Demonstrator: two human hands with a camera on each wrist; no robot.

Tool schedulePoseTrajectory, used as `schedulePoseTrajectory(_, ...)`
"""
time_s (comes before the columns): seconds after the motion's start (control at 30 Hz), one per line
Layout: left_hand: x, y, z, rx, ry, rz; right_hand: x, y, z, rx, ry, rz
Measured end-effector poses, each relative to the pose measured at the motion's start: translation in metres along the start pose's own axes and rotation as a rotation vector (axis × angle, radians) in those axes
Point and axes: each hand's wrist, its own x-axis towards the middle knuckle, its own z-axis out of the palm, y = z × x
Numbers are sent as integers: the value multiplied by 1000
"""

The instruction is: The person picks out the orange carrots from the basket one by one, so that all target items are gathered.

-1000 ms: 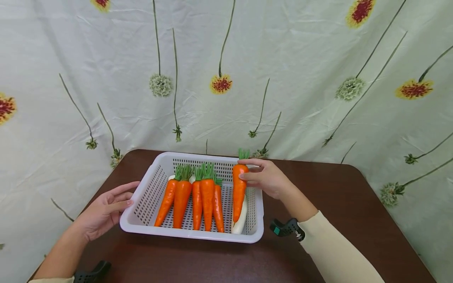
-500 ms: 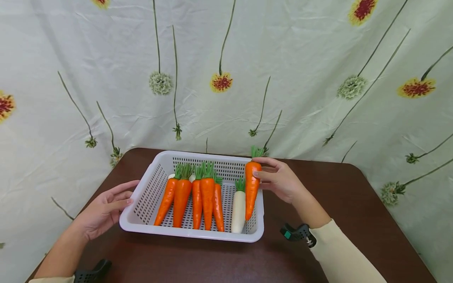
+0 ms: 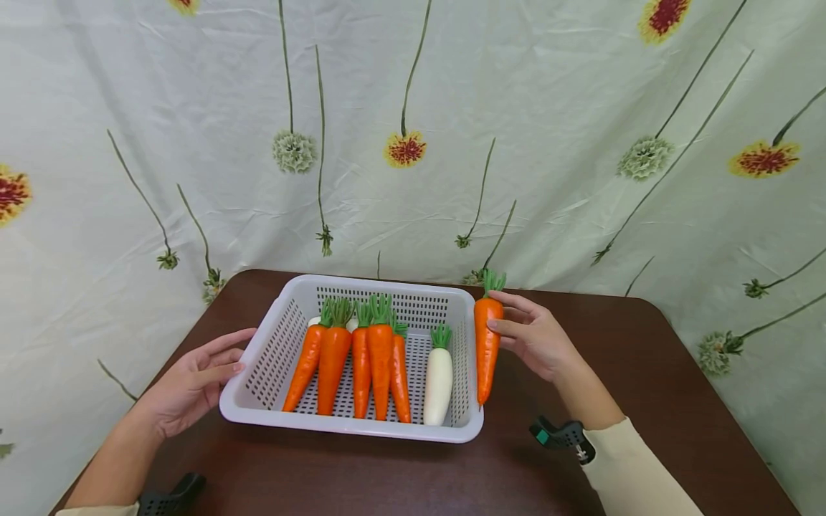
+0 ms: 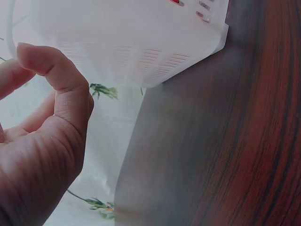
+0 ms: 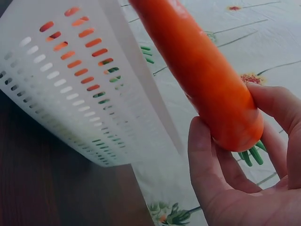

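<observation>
My right hand pinches an orange carrot near its green-topped thick end, thumb on one side and fingers on the other. The carrot hangs tip down just outside the right rim of a white slotted plastic basket. In the right wrist view, the carrot slants beside the basket wall. My left hand holds the basket's left rim; its bent thumb overlaps the rim in the left wrist view. Inside the basket, several carrots lie side by side, and a white radish lies alone at the right.
The basket stands on a dark brown wooden table. Behind the table hangs a pale flower-printed cloth. Small white ends peek out behind the carrot tops in the basket.
The right hand has carried its carrot rightward, from over the radish to outside the basket's right rim, so the radish now shows fully. The left hand and basket have stayed in place.
</observation>
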Motion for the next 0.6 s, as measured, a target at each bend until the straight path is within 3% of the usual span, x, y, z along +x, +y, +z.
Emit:
schedulePoseTrajectory(0.37, 0, 0, 0, 0, -6, 4, -4, 11, -23, 16, 11, -42)
schedulePoseTrajectory(0.6, 0, -1, -2, 5, -11, 8, -5, 20, -39, -62, 22, -42)
